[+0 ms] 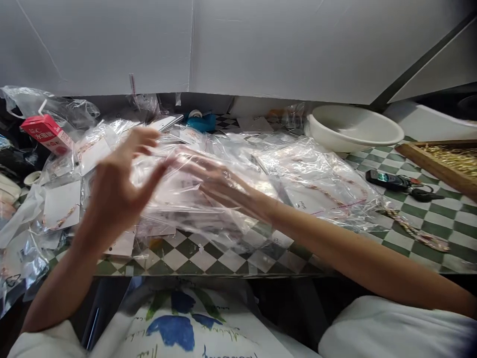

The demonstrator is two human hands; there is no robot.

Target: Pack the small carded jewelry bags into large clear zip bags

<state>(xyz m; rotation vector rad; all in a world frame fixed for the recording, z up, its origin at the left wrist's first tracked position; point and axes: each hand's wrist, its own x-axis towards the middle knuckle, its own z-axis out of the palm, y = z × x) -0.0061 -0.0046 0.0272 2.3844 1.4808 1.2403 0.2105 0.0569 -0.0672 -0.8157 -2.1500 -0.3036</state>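
My left hand (122,174) is raised and blurred, its fingers spread, touching nothing I can make out. My right hand (219,181) lies flat against a clear plastic bag (186,204), with film over its fingers, so its grip is hidden. More clear bags crowd the checkered tabletop (443,219). One to the right holds a white card and a thin beaded bracelet (316,189). Another beaded strand (417,232) trails from it over the green and white tiles.
A white ceramic bowl (354,127) stands at the back right. Beside it are a wooden tray of gold strands (443,161) and a black key fob with keys (387,181). A red and white carton (46,133) lies among bags at the left. A grey panel rises behind.
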